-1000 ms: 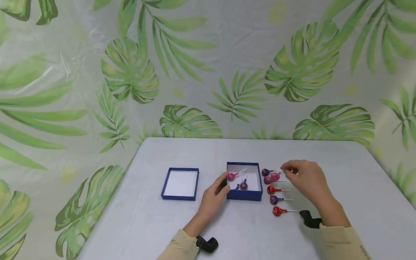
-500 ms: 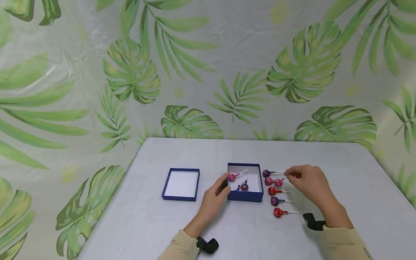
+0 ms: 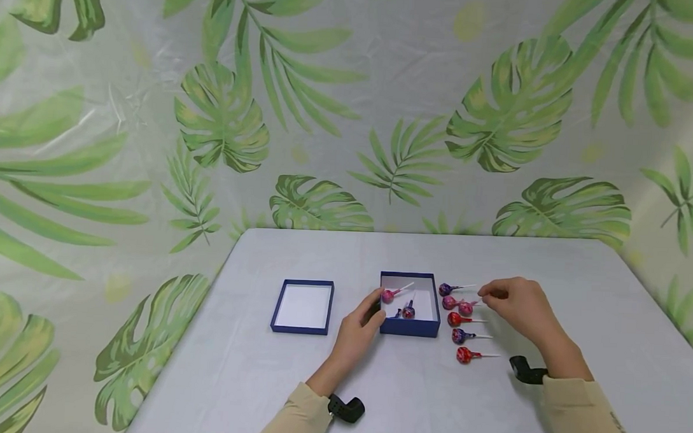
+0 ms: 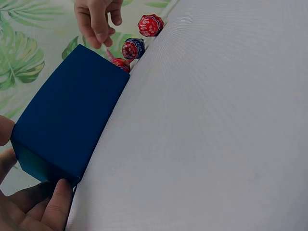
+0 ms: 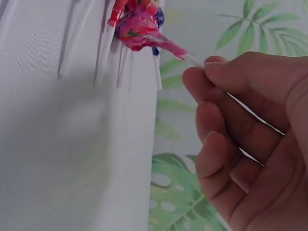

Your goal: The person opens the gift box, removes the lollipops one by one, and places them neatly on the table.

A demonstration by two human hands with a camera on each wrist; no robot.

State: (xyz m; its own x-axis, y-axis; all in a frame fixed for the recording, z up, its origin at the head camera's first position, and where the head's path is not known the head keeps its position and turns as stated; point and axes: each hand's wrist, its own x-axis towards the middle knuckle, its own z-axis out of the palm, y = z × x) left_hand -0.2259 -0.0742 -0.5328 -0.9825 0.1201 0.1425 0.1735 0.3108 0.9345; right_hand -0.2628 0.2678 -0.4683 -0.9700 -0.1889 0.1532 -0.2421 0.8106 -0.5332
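Observation:
My right hand (image 3: 518,305) pinches the white stick of a pink-wrapped lollipop (image 3: 465,308) between thumb and fingertip. In the right wrist view that lollipop (image 5: 139,33) points away from the hand, and the other fingers are loosely bent. Its head lies close to another pink lollipop (image 3: 448,303) in the column right of the blue box (image 3: 409,327). My left hand (image 3: 356,328) holds the box at its left side, fingers and thumb around the corner in the left wrist view. Inside are a pink lollipop (image 3: 387,296) and a purple one (image 3: 409,311), with another dark wrapper partly hidden.
Down the column lie a purple lollipop (image 3: 445,289), a red one (image 3: 454,319), another purple one (image 3: 459,336) and another red one (image 3: 464,355), sticks pointing right. A blue-rimmed lid (image 3: 302,330) lies left of the box on the white table (image 3: 420,397).
My right hand has moved slightly right and toward me with the pink lollipop, bringing it down beside the other pink one. The left hand stays at the box.

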